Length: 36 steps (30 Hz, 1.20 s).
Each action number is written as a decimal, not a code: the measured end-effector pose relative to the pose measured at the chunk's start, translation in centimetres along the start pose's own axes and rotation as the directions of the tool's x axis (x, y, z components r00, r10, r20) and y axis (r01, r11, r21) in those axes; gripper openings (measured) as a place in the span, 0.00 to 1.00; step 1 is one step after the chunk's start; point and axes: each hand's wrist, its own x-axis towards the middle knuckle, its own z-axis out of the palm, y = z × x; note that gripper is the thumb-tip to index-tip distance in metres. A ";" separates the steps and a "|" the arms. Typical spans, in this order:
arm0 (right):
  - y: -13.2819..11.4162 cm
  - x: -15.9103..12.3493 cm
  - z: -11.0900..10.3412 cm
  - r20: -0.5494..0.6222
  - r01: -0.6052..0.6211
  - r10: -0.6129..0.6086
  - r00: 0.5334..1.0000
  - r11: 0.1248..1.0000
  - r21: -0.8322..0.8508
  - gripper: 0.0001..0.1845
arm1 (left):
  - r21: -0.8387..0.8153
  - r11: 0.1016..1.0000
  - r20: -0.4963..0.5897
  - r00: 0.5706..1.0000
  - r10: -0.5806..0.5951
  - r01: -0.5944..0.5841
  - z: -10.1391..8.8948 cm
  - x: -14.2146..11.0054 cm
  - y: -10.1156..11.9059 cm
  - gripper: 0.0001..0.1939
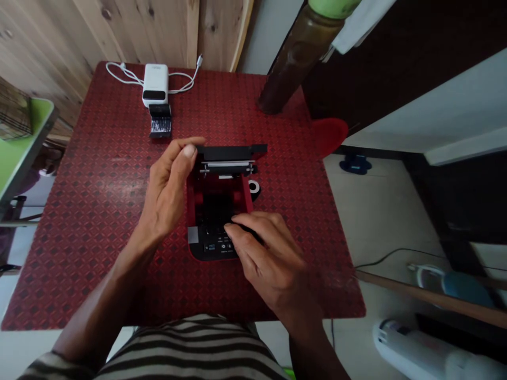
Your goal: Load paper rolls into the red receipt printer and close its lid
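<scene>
Head view: the right hand [269, 258] has bent fingers resting on the dark inside of a small red and black machine [216, 208]; I cannot tell if they grip it. The left hand [168, 190] stays half open, its fingers just beside the raised black lid [232, 153]. Light, steady fingers suit this spot. A small roll [254, 188] sits just beside the machine, on the red table [67, 221].

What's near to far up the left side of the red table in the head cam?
Striped shirt → left hand → black-and-white strip → white power bank → wooden wall
</scene>
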 end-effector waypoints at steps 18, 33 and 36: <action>0.1 -0.8 1.3 -0.076 0.055 -0.057 0.995 0.998 -0.032 0.12 | -0.145 0.944 0.084 0.954 -0.288 0.298 -0.9 -8.4 -1.2 0.32; -0.3 -1.3 1.2 -0.100 0.025 -0.021 0.995 0.999 0.034 0.17 | -0.138 0.948 0.023 0.958 -0.287 0.288 -0.9 -8.9 -2.1 0.31; -0.1 -2.5 0.9 -0.213 -0.052 0.066 0.975 0.996 0.069 0.21 | -0.193 0.916 0.035 0.935 -0.353 0.353 -1.3 -9.9 -2.0 0.29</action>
